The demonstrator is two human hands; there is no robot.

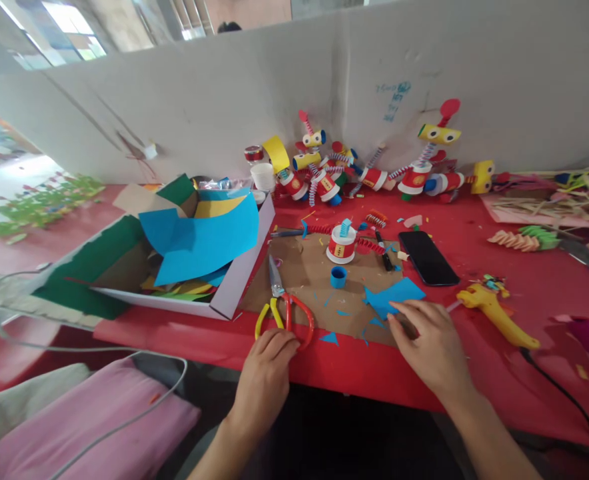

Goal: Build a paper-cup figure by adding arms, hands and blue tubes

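Note:
My left hand (267, 363) is closed at the near end of the scissors (275, 277), its fingers over the yellow and red handles. The blades point away, resting on a brown cardboard sheet (304, 267). Between the thumb and fingers of my right hand (432, 347) is the near edge of a piece of blue paper (394, 297). Just beyond lies a small ring of rolled blue paper (339, 277). Behind it stands a red and white paper cup figure (342, 248) with folded red strips as arms and a folded blue strip on top.
At left, an open box (219, 300) holds coloured paper. A black phone (428, 259), a yellow glue gun (499, 313) with a cord and blue scraps (329, 339) lie around my hands. Several finished cup figures (414, 179) line the grey partition (224, 100).

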